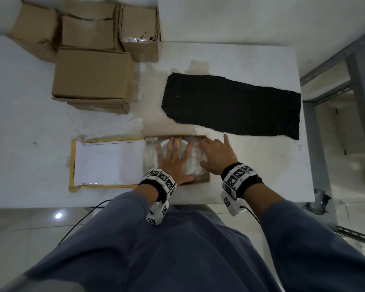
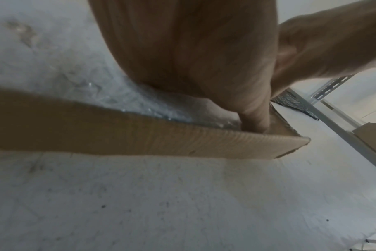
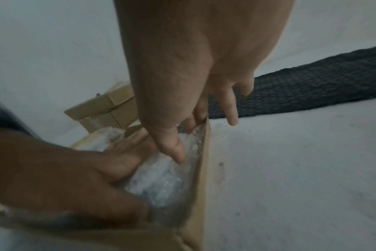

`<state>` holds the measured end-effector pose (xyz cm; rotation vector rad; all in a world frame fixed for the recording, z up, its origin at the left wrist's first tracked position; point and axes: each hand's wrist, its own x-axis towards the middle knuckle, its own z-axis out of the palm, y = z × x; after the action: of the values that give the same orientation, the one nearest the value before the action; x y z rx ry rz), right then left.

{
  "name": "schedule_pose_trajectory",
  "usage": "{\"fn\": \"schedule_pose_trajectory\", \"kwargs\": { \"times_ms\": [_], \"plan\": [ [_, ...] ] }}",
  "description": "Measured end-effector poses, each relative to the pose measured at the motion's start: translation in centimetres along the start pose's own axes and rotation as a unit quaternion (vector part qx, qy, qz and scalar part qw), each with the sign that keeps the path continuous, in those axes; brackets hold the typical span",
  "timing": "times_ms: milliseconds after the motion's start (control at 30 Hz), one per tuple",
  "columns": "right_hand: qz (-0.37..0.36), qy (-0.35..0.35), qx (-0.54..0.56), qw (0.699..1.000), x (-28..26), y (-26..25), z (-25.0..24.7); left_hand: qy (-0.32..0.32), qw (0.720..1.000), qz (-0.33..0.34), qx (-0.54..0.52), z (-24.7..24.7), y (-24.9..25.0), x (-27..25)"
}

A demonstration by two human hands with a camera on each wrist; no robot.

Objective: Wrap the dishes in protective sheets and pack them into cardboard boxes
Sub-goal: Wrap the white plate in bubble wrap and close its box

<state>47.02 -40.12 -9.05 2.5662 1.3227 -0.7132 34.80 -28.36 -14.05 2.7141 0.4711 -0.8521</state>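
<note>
An open flat cardboard box [image 1: 199, 181] lies near the table's front edge, its white-lined lid [image 1: 108, 161] folded out to the left. Inside lies a white dish wrapped in bubble wrap [image 1: 195, 159]. My left hand [image 1: 173, 157] lies flat on the wrapped dish with fingers spread. My right hand [image 1: 216, 152] is at the box's right side, fingers straight. In the right wrist view its thumb and fingers [image 3: 178, 152] touch the bubble wrap [image 3: 161, 183] along the box wall [image 3: 202, 169], while the little finger points out over the table. The left wrist view shows the palm [image 2: 193, 59] above the box's front wall [image 2: 161, 141].
A black mat [image 1: 230, 104] lies flat just beyond the box, to the right. Several cardboard boxes [image 1: 93, 81] stand at the far left of the white table [image 1: 40, 165]. A grey metal shelf frame [image 1: 335, 60] stands off the table's right edge.
</note>
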Motion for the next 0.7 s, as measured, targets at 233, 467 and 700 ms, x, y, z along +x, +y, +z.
{"fn": "schedule_pose_trajectory", "kwargs": {
  "times_ms": [233, 467, 700],
  "plan": [
    [-0.025, 0.023, -0.060, 0.998, 0.0, 0.3, 0.9, 0.006, 1.000, 0.008, 0.002, -0.1, -0.1, -0.1],
    [-0.021, 0.026, -0.121, 0.992, -0.6, -0.3, 1.5, 0.022, 1.000, 0.001, 0.010, 0.1, 0.0, -0.1],
    [0.011, 0.007, -0.101, 0.995, -0.4, -0.9, 0.9, 0.010, 1.000, 0.006, 0.012, -0.3, 0.0, -0.3]
  ]
}}
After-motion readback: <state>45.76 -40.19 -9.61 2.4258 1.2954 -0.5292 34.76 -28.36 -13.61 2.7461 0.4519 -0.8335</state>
